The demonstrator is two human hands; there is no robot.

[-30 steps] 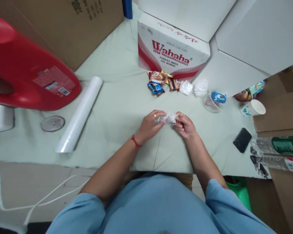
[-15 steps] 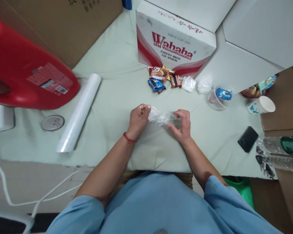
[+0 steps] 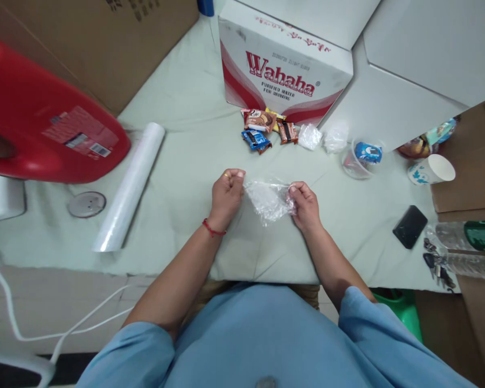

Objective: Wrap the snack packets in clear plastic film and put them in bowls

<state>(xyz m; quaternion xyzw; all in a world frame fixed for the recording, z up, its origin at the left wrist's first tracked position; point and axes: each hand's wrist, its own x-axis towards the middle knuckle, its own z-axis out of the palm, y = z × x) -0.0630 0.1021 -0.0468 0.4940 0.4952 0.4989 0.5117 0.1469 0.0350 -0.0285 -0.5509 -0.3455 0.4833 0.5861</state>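
Observation:
A crumpled clear plastic bag [image 3: 267, 202] hangs between my hands above the pale green cloth. My left hand [image 3: 228, 198] pinches its left corner between thumb and fingers. At the other end my right hand [image 3: 304, 205] is closed on the bag's edge. Beyond them lie several wrapped snacks [image 3: 260, 120], with a blue-wrapped one [image 3: 255, 139] nearest me. Two bunched-up pieces of clear plastic, a left one [image 3: 309, 137] and a right one [image 3: 335, 137], rest beside the snacks. A clear plastic cup [image 3: 353, 164] stands to their right with a blue packet [image 3: 368, 153] at its mouth.
On the left are a red jug [image 3: 56, 124], a white plastic roll [image 3: 130, 188] and a round lid [image 3: 87, 204]. A Wahaha box [image 3: 285, 70] stands behind the snacks. On the right are a paper cup [image 3: 431, 170], a black phone-like object [image 3: 409, 227], keys [image 3: 438, 268] and bottles [image 3: 455, 237].
My right hand has gone from loosely spread fingers to a closed grip on the bag. The bunched bag is now spread wider and hangs lower. My left hand has hardly moved.

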